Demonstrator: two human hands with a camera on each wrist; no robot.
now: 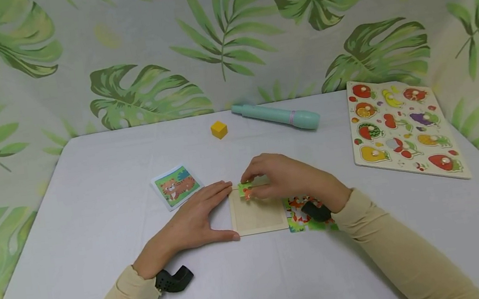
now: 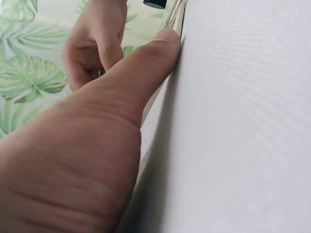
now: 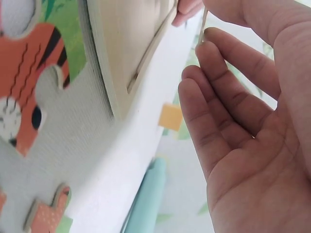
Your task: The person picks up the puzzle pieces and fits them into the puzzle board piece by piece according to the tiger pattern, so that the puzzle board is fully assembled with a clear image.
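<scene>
A shallow wooden puzzle tray [image 1: 259,216] lies on the white table, its recess bare wood. My left hand [image 1: 198,215] rests at the tray's left side, fingers straight and thumb at the lower left corner; the left wrist view shows that thumb [image 2: 160,48] against the edge. Over the tray's upper left part, my right hand [image 1: 280,179] pinches a green and orange puzzle piece [image 1: 245,190] between thumb and fingers. In the right wrist view the piece shows only as a thin edge. Loose puzzle pieces [image 1: 295,213], some tiger-striped, lie right of the tray, partly under the right wrist.
A picture card [image 1: 178,185] with a cat-like animal lies left of the tray. Behind are a yellow cube [image 1: 219,130] and a teal microphone-shaped tube [image 1: 278,115]. A fruit peg board [image 1: 405,132] lies at the far right, by the leaf-patterned backdrop [image 1: 228,29].
</scene>
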